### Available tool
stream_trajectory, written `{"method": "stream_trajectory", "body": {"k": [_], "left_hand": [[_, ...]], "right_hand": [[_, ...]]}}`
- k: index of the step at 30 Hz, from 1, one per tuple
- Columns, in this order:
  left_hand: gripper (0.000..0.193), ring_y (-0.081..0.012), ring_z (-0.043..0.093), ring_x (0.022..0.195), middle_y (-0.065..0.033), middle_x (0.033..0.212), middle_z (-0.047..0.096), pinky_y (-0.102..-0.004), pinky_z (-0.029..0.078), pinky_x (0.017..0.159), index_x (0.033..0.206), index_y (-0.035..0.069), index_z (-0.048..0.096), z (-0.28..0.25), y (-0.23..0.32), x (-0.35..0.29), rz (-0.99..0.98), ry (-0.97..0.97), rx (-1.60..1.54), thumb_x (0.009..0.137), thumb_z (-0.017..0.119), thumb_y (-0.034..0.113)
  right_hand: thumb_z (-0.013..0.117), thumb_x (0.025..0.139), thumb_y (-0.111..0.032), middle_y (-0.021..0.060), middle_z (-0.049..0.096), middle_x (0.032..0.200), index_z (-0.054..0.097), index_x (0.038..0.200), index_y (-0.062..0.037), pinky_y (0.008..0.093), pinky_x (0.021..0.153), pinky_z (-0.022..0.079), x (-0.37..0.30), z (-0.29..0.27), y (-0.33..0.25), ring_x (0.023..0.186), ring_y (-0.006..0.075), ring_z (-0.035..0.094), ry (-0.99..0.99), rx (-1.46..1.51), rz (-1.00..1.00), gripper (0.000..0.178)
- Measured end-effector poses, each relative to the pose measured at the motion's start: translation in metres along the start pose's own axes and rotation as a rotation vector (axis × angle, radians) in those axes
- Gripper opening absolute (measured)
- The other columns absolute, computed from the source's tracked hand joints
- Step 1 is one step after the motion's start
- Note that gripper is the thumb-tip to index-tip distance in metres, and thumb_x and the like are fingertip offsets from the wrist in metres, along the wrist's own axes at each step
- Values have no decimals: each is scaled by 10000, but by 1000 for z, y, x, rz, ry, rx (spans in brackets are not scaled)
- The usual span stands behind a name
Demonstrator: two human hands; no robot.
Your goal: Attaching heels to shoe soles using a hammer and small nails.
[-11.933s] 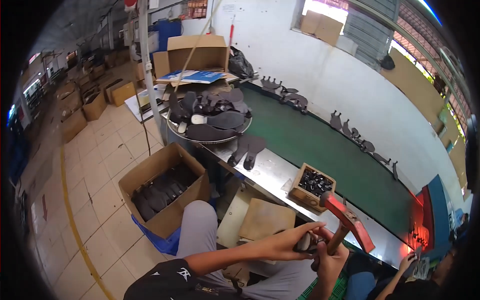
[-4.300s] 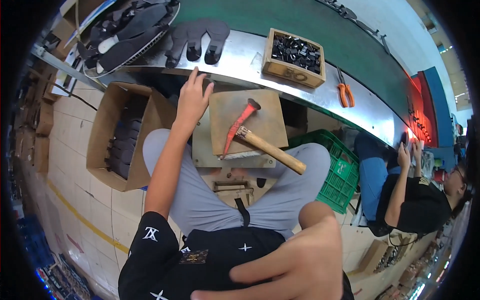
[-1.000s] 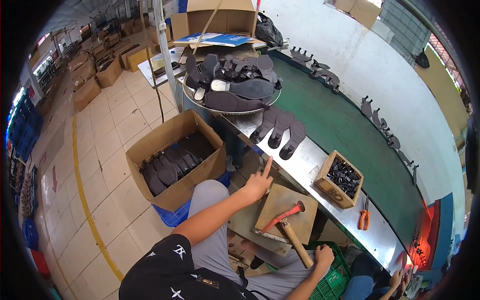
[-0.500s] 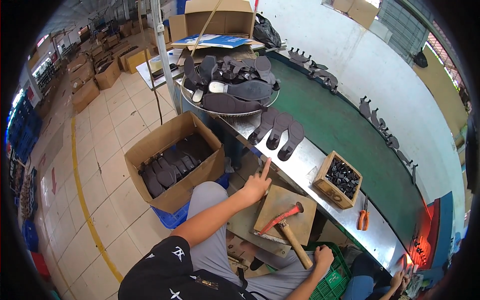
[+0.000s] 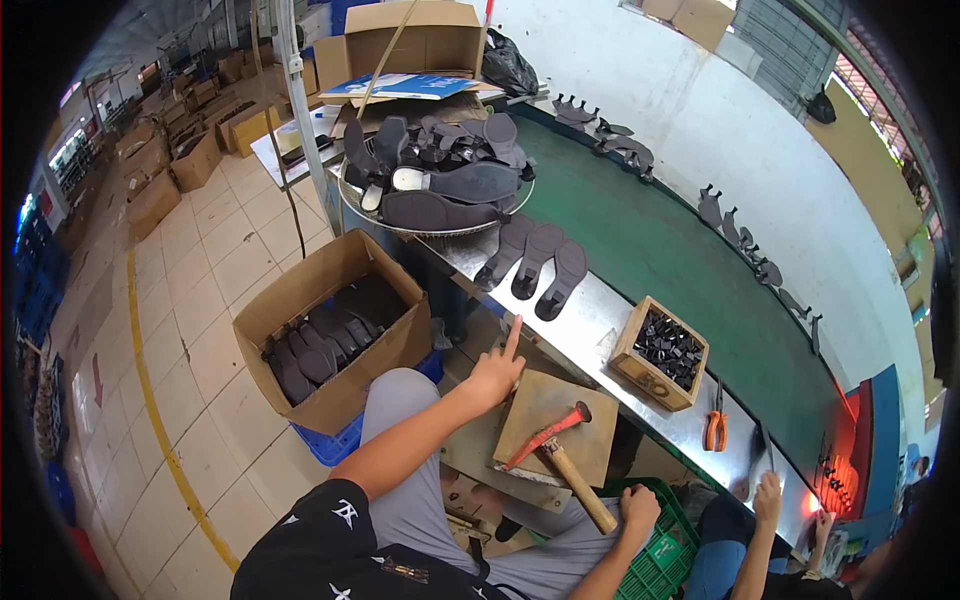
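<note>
My left hand (image 5: 495, 376) has its index finger stretched out, its other fingers curled, and nothing in it. The fingertip is just short of three dark shoe soles with heels (image 5: 566, 282), side by side on the metal table edge. Low over my thigh, my right hand (image 5: 639, 508) is closed with nothing visible in it, beside the hammer's end. That hammer (image 5: 580, 485), with a wooden handle and red head, lies on a square block (image 5: 530, 398) in front of me.
A wooden box of small black pieces (image 5: 636, 371) and orange-handled pliers (image 5: 716, 430) sit on the metal ledge. Soles fill a round basket (image 5: 440, 233) and a cardboard box (image 5: 270, 330). A green belt (image 5: 620, 230) runs behind; a co-worker's hand (image 5: 767, 497) is at lower right.
The view has shifted slightly, so the scene sits further left. My hands keep their poses. The co-worker's hand has come up and over to the metal ledge by a dark thing.
</note>
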State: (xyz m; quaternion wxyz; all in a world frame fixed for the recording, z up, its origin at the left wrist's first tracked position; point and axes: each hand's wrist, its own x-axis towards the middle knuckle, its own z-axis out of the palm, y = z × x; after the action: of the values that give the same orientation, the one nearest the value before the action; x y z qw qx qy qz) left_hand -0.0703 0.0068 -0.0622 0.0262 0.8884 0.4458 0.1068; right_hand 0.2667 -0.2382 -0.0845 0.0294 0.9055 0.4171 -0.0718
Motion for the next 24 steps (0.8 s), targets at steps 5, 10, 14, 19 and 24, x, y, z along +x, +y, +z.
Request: {"method": "stream_trajectory", "body": {"k": [5,10,14,19,24], "left_hand": [[280,-371,658,926,-350,1564,-60,-462,558,765,1005,16,578,0,8,7,28,-16,-43,777,709,112],[280,-381,663,913,-355,1561,-64,-467,558,772,990,18,575,-5,4,3,6,-41,-40,767,718,109],[285,-381,666,911,-349,1564,-64,-465,559,774,1006,19,577,7,-5,-3,-13,29,-30,778,716,120],[284,-351,671,921,-329,1574,-45,-456,560,780,1031,32,586,-6,-2,1,7,-2,-93,782,701,107],[250,-333,667,934,-237,1599,60,-453,548,766,1004,43,602,-28,-8,3,-34,-33,-126,767,678,66]], "right_hand": [[593,912,-315,157,725,885,722,954,-53,425,699,565,-7,-10,12,795,316,708,119,14,-41,295],[487,1030,-229,96,691,787,644,1050,-7,277,529,498,-5,-54,74,653,144,646,568,821,-81,273],[530,986,-191,213,668,1045,588,1217,25,383,853,498,47,-112,120,916,297,645,932,456,-76,322],[590,897,-207,234,660,1106,656,1115,3,452,889,479,142,-112,259,1007,373,630,584,-228,-23,310],[621,748,-9,180,658,842,682,881,-1,453,759,509,148,-97,278,806,378,630,663,35,-154,146]]}}
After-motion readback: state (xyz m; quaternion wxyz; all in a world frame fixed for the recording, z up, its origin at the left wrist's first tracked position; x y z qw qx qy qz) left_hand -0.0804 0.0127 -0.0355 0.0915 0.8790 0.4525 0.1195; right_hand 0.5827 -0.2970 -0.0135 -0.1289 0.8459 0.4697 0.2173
